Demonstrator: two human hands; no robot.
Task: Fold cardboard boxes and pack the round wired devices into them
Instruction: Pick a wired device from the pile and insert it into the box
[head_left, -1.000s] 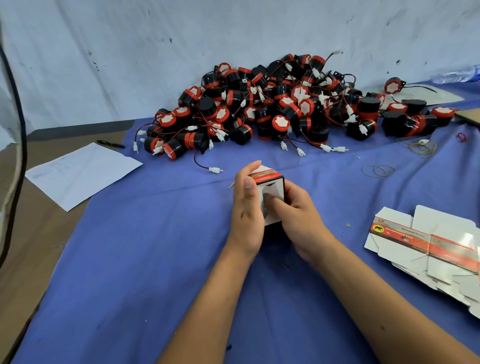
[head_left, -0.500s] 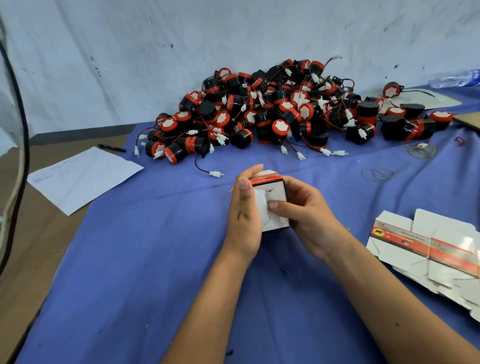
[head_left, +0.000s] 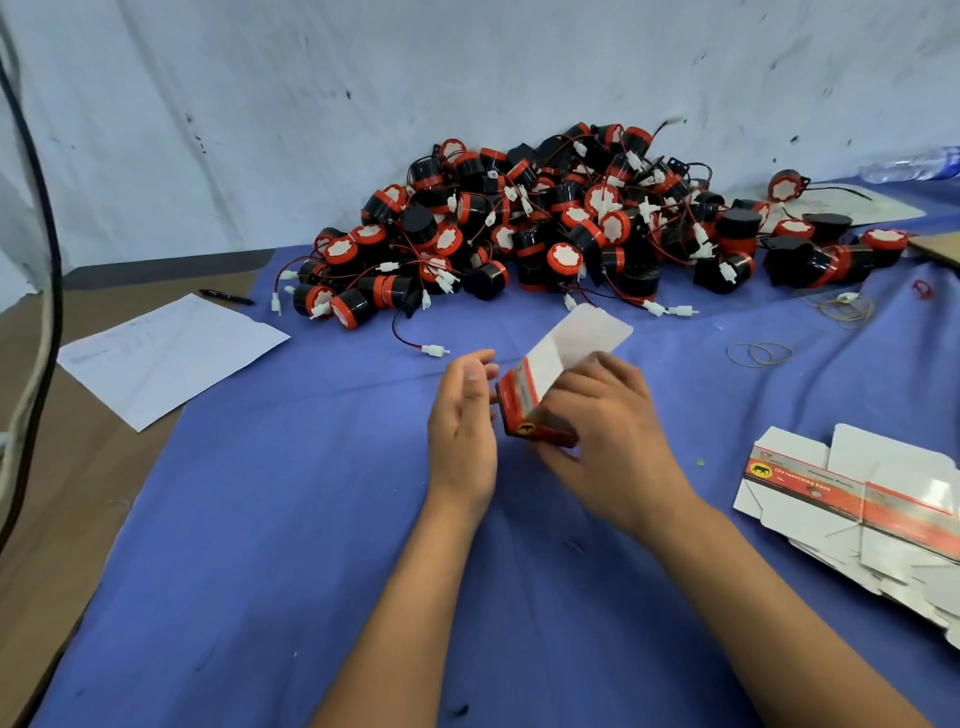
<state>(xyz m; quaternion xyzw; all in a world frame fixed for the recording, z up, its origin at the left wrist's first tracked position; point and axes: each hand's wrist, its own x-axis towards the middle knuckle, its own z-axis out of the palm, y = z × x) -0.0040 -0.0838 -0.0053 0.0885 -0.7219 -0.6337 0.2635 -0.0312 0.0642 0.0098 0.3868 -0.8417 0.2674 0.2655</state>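
Fingers of the right hand (head_left: 608, 431) curl round a small red-and-white box (head_left: 540, 400), its white flap raised, held above the table (head_left: 260, 519); the left hand (head_left: 462, 431) sits just beside it, fingers relaxed, holding nothing. Risk: the one-handed hold may let the half-formed box buckle or spring flat. Blue cloth covers the table; the device pile (head_left: 571, 228) lies beyond, flat box blanks (head_left: 857, 499) to the right, against a scuffed white wall (head_left: 363, 104).

two hands (head_left: 462, 431), one pen (head_left: 226, 297), one paper sheet (head_left: 171, 353)
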